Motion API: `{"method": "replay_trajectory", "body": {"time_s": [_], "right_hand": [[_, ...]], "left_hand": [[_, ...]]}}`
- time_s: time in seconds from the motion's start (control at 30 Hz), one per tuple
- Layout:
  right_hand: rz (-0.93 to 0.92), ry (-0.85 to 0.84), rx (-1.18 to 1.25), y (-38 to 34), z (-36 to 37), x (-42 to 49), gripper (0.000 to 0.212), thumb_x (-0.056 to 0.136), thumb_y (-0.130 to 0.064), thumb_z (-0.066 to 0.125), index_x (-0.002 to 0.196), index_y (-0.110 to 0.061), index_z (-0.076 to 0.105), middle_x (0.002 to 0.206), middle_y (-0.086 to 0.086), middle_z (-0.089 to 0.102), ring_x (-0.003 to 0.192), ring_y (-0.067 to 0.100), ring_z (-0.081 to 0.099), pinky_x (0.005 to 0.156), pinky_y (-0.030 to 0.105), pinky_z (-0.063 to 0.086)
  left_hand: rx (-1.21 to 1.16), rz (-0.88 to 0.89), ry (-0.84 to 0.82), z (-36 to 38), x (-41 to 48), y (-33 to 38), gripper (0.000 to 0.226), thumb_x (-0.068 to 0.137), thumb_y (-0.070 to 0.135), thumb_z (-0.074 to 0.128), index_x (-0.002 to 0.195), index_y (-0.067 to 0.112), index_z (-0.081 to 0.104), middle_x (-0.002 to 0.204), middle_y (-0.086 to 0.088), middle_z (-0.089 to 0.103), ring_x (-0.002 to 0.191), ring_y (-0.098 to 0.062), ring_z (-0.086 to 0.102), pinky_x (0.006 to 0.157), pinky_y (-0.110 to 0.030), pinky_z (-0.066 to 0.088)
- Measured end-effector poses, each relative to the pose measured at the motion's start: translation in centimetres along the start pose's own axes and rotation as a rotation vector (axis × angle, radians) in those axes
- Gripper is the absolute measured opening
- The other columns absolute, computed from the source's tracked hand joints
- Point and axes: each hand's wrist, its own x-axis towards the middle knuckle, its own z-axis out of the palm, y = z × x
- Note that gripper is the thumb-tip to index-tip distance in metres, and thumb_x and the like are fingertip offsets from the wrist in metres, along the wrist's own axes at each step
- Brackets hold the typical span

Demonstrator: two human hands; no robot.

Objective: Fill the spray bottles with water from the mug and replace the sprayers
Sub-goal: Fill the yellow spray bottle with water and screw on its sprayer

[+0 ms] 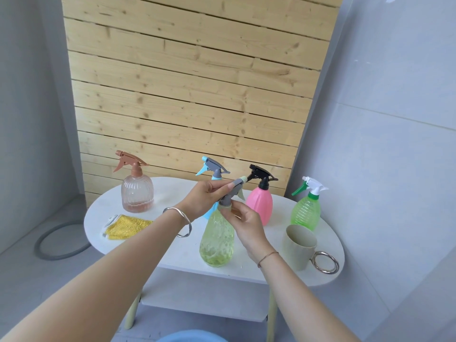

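A pale yellow-green spray bottle (217, 240) stands at the front middle of the white oval table (172, 255). Its grey sprayer (233, 192) sits on the neck. My left hand (204, 196) grips the sprayer head from the left. My right hand (243, 219) pinches the collar at the bottle's neck. A beige mug (299, 245) with a metal ring handle stands to the right. Behind stand a brown-topped clear bottle (137, 191), a blue bottle (213, 169) partly hidden by my left hand, a pink bottle (261, 201) and a green bottle (307, 209), all with sprayers on.
A yellow cloth (125, 227) lies at the table's left edge. A wooden slat wall (187, 95) rises behind the table, with grey walls at both sides. A grey hose ring (59, 240) lies on the floor at left. A blue basin rim (195, 338) shows below.
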Motion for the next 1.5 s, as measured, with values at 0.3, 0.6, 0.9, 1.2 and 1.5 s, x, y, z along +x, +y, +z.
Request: {"method": "replay_trajectory", "body": {"time_s": [0.3,0.6,0.9,1.2,1.5], "right_hand": [[0.087,-0.107,0.002,0.0,-0.5,0.6,0.026,0.091,-0.033,0.060,0.116,-0.031,0.061,0.110,-0.015,0.068,0.108,-0.005,0.058,0.083,0.008,0.044],[0.061,-0.127,-0.016,0.1,-1.0,0.8,0.029,0.091,-0.029,0.061,0.120,-0.023,0.062,0.118,-0.013,0.065,0.114,0.001,0.056,0.096,0.016,0.043],[0.070,0.030,0.026,0.5,0.4,0.6,0.029,0.081,-0.027,0.073,0.106,-0.020,0.061,0.108,-0.004,0.064,0.110,0.010,0.056,0.094,0.022,0.043],[0.088,0.032,0.058,0.2,0.1,1.0,0.015,0.083,-0.019,0.072,0.095,-0.019,0.063,0.100,0.002,0.066,0.098,0.011,0.060,0.087,0.023,0.042],[-0.034,-0.080,0.021,0.3,-0.4,0.6,0.022,0.090,-0.021,0.063,0.110,-0.028,0.066,0.111,-0.011,0.069,0.108,0.000,0.060,0.092,0.017,0.044]], "left_hand": [[0.001,-0.033,-0.011,-0.3,0.4,-0.4,0.020,0.098,0.026,0.053,0.107,0.032,0.070,0.079,0.013,0.071,0.082,-0.003,0.061,0.087,-0.019,0.049],[0.001,-0.038,0.003,-0.3,0.5,-0.5,0.021,0.098,0.025,0.053,0.110,0.027,0.069,0.075,0.019,0.069,0.079,0.004,0.060,0.080,-0.009,0.044],[-0.020,-0.058,0.005,-0.3,0.5,-0.5,0.021,0.097,0.025,0.054,0.110,0.026,0.070,0.085,0.009,0.070,0.083,-0.001,0.061,0.085,-0.012,0.047],[-0.012,-0.049,-0.005,-0.2,0.4,-0.3,0.019,0.098,0.026,0.052,0.104,0.029,0.070,0.082,-0.006,0.068,0.081,-0.007,0.060,0.084,-0.014,0.048],[-0.005,-0.035,0.004,-0.1,0.2,-0.3,0.020,0.098,0.027,0.052,0.099,0.034,0.071,0.092,-0.012,0.071,0.087,-0.008,0.061,0.093,-0.021,0.048]]}}
